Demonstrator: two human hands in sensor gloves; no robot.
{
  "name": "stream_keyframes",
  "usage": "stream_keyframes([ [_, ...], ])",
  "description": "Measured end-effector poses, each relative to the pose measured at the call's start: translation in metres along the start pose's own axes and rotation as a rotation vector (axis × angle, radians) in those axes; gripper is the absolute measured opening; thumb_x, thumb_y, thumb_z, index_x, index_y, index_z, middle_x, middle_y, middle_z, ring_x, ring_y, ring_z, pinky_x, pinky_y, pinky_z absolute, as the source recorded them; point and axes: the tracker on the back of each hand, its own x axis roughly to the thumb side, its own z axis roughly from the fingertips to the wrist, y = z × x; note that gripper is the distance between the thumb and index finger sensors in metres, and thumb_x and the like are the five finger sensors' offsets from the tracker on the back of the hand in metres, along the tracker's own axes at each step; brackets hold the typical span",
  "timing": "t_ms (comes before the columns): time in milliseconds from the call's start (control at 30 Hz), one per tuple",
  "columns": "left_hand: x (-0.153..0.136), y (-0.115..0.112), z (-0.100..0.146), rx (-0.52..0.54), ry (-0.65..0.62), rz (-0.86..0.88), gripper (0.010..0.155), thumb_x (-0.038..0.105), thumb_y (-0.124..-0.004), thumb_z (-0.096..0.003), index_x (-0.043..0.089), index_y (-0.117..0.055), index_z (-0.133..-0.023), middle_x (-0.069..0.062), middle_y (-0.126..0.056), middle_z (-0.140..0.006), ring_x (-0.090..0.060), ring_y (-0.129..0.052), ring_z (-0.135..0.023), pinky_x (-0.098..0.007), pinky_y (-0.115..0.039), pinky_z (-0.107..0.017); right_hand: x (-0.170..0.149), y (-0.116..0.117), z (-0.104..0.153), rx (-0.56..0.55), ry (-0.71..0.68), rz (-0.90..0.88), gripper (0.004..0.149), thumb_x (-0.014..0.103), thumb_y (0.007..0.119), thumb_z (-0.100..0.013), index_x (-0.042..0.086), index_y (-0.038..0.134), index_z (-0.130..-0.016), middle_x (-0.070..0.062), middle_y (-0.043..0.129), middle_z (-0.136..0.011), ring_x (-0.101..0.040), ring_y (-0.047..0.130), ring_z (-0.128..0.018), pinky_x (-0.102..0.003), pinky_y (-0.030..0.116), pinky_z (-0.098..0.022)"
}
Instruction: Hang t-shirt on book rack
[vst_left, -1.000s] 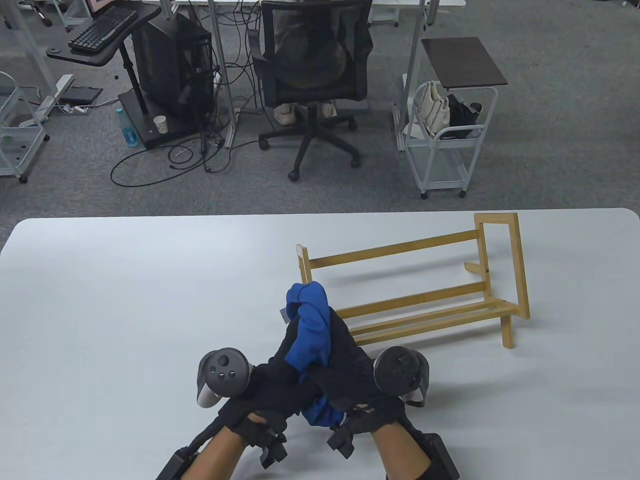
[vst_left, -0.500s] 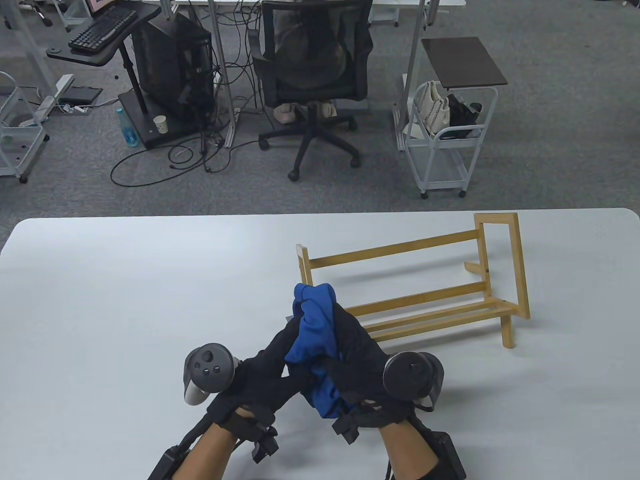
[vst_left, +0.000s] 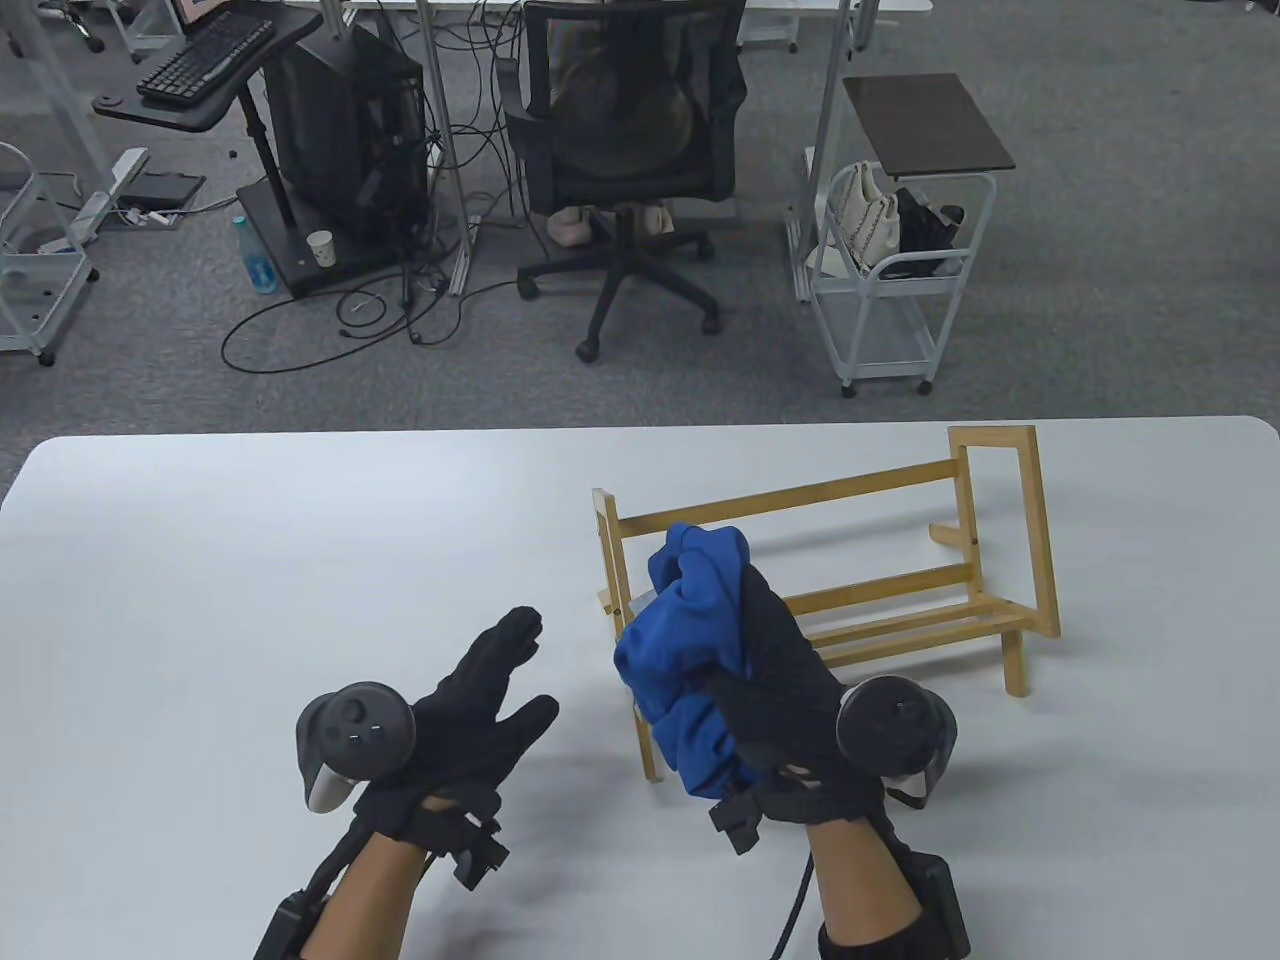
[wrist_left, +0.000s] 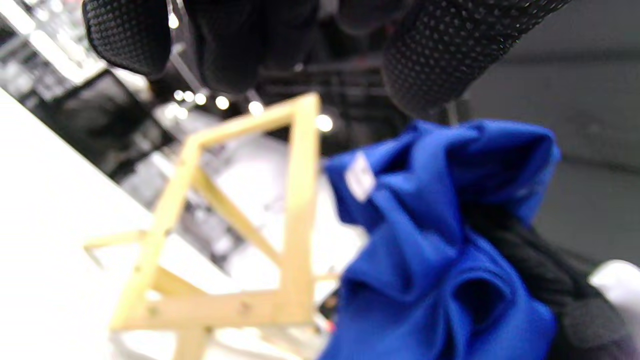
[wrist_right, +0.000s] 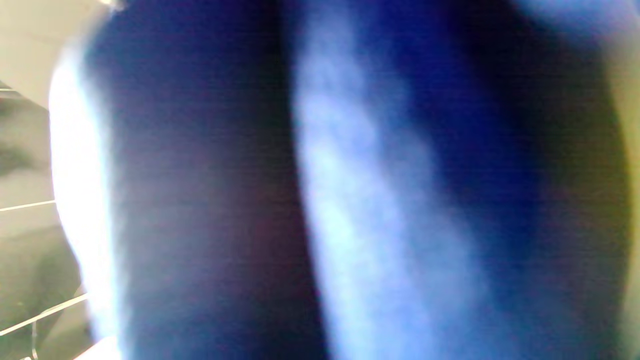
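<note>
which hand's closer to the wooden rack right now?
Right. The right hand grips the bunched blue t-shirt just in front of the rack's left end. The left hand is open, off to the rack's left, holding nothing.

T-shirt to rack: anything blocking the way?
Nothing visible. The right hand grips the bunched blue t-shirt just in front of the wooden book rack, whose rails are bare. The left hand is open, off to the side.

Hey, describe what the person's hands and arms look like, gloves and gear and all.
Both the left hand and right hand wear black gloves with dotted-texture fingers. A rounded grey tracker sits on each hand's back. Forearms are bare, with black wrist boxes and black cables.
</note>
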Motion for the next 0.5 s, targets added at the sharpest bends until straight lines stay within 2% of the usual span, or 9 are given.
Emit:
stream_keyframes([
  [233,-0.026,0.009,0.01,-0.024,0.123,-0.184,0.073,0.056,-0.075,-0.0595,0.039,-0.032,-0.117,-0.014,-0.048,-0.121,-0.042,-0.061,-0.11,-0.066,-0.059,-0.073,-0.003,-0.017,-0.016,-0.042,0.097,0.043,0.074,0.03,0.085,-0.056,0.031,0.038,-0.113,-0.021,0.055,-0.109,-0.046,0.077,-0.087,-0.059,0.07,-0.061],
  [500,-0.05,0.003,0.024,-0.084,0.238,-0.354,0.072,0.06,-0.071,-0.0593,0.039,-0.032,-0.117,-0.015,-0.042,-0.122,-0.046,-0.047,-0.113,-0.069,-0.05,-0.074,-0.007,-0.016,-0.036,-0.032,0.187,0.131,0.073,0.028,0.084,-0.057,0.031,0.037,-0.113,-0.022,0.051,-0.111,-0.048,0.073,-0.089,-0.061,0.067,-0.062],
])
